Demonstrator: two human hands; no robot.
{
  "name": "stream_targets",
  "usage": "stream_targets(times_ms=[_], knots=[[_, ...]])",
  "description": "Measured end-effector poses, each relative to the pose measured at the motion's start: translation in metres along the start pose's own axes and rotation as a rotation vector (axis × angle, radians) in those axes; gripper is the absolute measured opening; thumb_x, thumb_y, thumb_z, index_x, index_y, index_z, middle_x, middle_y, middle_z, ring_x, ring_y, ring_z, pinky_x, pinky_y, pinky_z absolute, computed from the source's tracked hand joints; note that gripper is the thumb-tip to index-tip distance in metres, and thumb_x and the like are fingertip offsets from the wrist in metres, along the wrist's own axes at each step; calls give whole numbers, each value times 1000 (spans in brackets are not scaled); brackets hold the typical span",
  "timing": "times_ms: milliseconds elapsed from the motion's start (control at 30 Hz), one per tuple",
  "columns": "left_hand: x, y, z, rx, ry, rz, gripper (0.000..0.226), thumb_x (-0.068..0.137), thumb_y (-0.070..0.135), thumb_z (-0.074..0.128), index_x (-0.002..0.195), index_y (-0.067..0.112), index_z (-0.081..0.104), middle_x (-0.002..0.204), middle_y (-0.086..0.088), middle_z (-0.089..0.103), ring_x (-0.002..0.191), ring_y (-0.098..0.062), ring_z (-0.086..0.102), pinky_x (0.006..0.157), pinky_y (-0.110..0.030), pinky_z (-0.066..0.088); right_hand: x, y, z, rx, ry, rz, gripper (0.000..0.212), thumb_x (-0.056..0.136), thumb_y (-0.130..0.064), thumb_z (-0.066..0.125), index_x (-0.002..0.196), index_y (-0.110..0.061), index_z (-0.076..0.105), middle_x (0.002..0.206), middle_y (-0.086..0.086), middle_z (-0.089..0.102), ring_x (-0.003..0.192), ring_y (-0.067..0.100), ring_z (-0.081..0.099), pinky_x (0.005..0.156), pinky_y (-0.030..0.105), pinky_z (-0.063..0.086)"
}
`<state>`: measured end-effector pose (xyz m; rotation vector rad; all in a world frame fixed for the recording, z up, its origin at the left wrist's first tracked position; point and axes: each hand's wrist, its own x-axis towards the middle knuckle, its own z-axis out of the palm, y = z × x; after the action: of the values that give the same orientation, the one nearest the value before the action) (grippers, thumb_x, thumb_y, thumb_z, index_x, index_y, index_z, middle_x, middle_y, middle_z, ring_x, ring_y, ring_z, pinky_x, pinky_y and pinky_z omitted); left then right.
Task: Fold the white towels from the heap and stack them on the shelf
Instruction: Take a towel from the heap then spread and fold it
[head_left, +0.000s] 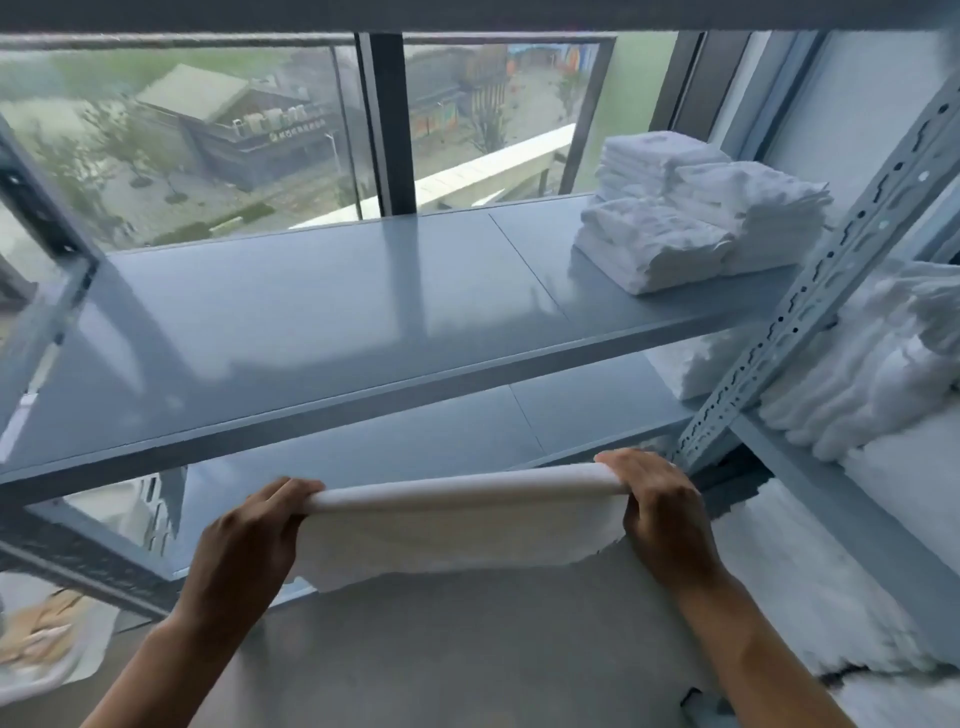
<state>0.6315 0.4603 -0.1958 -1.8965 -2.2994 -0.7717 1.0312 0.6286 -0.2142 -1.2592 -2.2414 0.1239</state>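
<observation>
Head view: the left hand (254, 540) and right hand (660, 514) hold 1 white towel (457, 525) stretched level between them, in the air near the bottom of the picture. The towel is doubled over, with a smooth rounded fold along its top and its loose edges hanging below in an uneven line. The left hand grips the left end, its fingers (291, 491) curled together over the fold; its thumb is hidden. The right hand grips the right end, its fingers (618, 460) curled close together over the fold and its thumb pressed against the near face of the cloth.

Beyond the towel runs a grey-blue shelf (311, 322), its left and middle parts bare. At its right end stand 3 stacks (649, 254) of folded white towels, touching one another: 1 low stack at the front, 1 taller just behind it to the right, and 1 at the back by the window (208, 145). A lower shelf (363, 452) lies beneath, partly hidden by the held towel.

A perforated metal post (810, 291) rises slantwise at the right. Past it lies the heap (857, 374) of loose white towels, well apart from the hands, with more white cloth below it. Grey floor (467, 649) shows between the forearms. A pale, blurred object sits at the lower left; what it is cannot be told.
</observation>
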Motion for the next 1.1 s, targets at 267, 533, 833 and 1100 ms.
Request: stream_targets(times_ms=[267, 533, 833, 1100], knots=[[35, -55, -19, -2, 79, -50, 28, 83, 14, 53, 104, 25, 67, 97, 8, 71, 79, -33, 69, 58, -36, 51, 76, -45, 29, -15, -3, -96, 46, 80, 11, 65, 115, -18, 70, 102, 1, 69, 90, 24, 62, 78, 37, 53], [93, -70, 2, -24, 142, -131, 29, 87, -5, 70, 101, 20, 68, 94, 4, 71, 75, -35, 69, 58, -37, 52, 158, -32, 61, 14, -2, -121, 44, 84, -5, 45, 115, -23, 69, 107, -3, 70, 96, 25, 64, 80, 39, 55], [198, -60, 51, 22, 137, -158, 24, 88, 13, 50, 104, 24, 65, 101, 8, 69, 81, -30, 66, 62, -39, 54, 279, 33, 97, 59, -48, -142, 42, 84, 8, 63, 110, -24, 69, 101, -3, 70, 90, 26, 65, 70, 33, 51], [304, -64, 102, 169, 110, -208, 24, 89, 6, 51, 101, 20, 66, 97, 0, 71, 81, -36, 65, 64, -38, 48, 388, 80, 142, 79, -149, -100, 38, 86, -1, 50, 109, -26, 68, 109, -1, 71, 96, 33, 66, 72, 34, 46]])
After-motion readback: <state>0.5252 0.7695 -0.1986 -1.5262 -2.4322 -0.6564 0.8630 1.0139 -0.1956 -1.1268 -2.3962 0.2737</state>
